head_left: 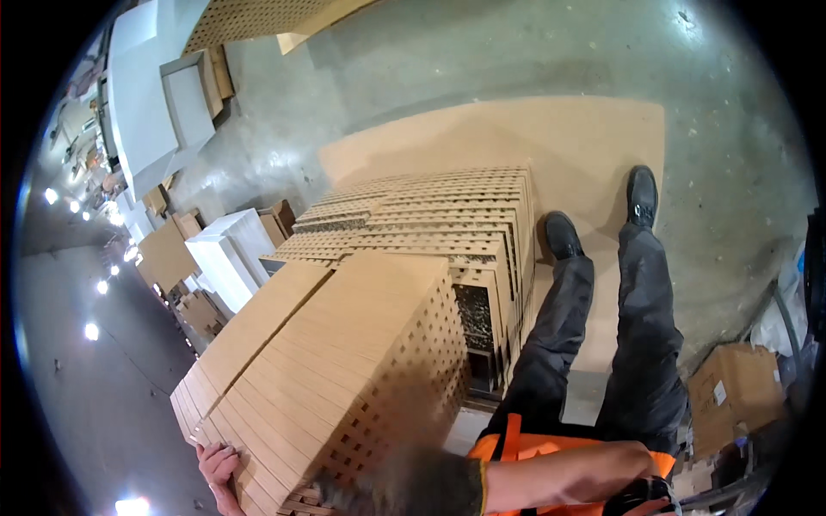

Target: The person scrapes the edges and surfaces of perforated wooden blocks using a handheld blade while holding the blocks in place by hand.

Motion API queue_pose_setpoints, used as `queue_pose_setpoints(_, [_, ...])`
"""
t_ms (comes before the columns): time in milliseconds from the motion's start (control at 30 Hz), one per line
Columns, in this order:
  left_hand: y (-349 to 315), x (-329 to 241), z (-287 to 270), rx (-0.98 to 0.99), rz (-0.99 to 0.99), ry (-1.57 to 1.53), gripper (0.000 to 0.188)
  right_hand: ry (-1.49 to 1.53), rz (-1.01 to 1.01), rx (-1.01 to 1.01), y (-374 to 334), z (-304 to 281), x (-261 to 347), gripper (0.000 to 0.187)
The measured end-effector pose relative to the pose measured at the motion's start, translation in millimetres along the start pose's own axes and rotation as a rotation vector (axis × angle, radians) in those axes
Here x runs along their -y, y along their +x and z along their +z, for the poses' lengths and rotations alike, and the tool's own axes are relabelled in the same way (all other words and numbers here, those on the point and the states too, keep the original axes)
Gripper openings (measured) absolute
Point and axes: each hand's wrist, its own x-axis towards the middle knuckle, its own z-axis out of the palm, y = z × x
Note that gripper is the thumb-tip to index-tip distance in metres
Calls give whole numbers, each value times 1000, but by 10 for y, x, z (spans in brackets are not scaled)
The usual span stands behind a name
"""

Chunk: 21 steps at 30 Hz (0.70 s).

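A bare hand [219, 465] at the far left, apparently my left hand, curls its fingers over the end of a tall stack of brown boards [335, 344]. Its forearm is hidden below the picture. My right hand [400, 483], in a dark grey glove with a yellow cuff, reaches across from the right beside the stack's near lower side. Motion blur smears its fingers. Grooves cross the top of this stack, and its side has a grid of small square openings. A narrow gap divides the top lengthwise.
Behind stand rows of similar boards [439, 202] with notched edges, next to a flat brown sheet [594, 129] on the concrete floor. My shoes are on the sheet. A cardboard box [736, 396] sits at the right; white boxes [231, 254] stand at the left.
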Motion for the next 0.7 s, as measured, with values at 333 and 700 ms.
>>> queue_pose_setpoints(333, [-64, 277, -183, 72, 124, 218, 29, -2652, -91, -750, 184, -299, 1766, 37])
queue_pose_setpoints(700, [-111, 1700, -1057, 430, 347, 324, 21, -3040, -33, -555, 349, -199, 1679, 35])
